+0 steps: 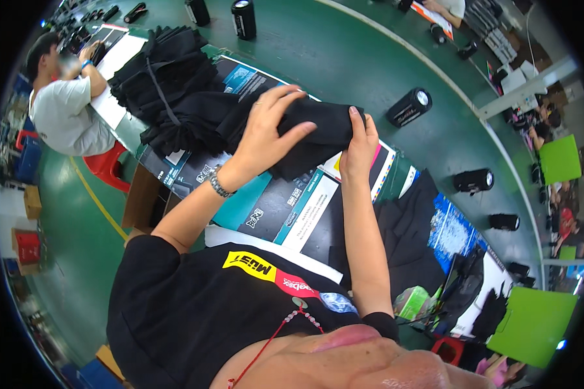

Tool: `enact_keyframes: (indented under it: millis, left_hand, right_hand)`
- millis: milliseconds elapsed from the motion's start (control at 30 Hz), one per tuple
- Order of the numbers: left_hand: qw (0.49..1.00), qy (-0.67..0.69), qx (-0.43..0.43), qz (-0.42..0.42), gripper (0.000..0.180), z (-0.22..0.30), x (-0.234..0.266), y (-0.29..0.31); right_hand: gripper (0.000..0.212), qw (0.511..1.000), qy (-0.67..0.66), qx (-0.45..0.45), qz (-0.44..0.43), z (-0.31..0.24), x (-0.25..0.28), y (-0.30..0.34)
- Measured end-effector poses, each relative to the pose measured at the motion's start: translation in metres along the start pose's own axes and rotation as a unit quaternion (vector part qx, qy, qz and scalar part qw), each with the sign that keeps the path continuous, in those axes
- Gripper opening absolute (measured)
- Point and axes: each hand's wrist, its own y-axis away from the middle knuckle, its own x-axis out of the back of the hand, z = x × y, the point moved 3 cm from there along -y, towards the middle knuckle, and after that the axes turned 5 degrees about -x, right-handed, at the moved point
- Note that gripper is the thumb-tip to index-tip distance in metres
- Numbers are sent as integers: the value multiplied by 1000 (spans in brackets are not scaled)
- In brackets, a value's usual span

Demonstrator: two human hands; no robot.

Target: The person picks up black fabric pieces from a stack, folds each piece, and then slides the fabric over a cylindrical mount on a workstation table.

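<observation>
A folded piece of black fabric lies over the printed sheets in front of me. My right hand pinches its right edge between thumb and fingers. Over its left part hovers or rests my left hand, thumb and fingers spread; whether it touches the cloth I cannot tell. Left of that hand is a big bundle of black fabric pieces, with a dark strip across it. More black fabric is heaped to the right of my right forearm.
Dark printed sheets cover the bench. Beyond them, black cylindrical speakers stand or lie on a green surface. To the left, a co-worker sits on a red stool. A cardboard box is below the bench edge.
</observation>
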Motion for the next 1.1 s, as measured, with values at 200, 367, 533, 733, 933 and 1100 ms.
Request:
enact_keyframes:
  millis: [200,367,533,733,933,1100]
  left_hand:
    - [989,130,61,-29,49,10,3,-25]
    - [987,6,-157,35,37,33,22,-37]
    - [871,450,134,-144,19,16,-13,-30]
    - [745,631,212,-35,13,25,-19,-43]
    - [694,689,207,-27,12,34,-43,-59]
    - [854,498,139,-51,15,47,-83,-67]
  right_hand:
    - [11,996,74,23,-39,-22,-38,23]
    - [20,976,191,53,-86,-57,-39,32]
    - [21,947,280,105,-115,-80,-56,52]
    - [22,993,64,-35,-89,-79,-25,55]
    - [16,991,67,-89,-68,-85,-21,54]
    - [14,983,145,-89,-64,-88,16,51]
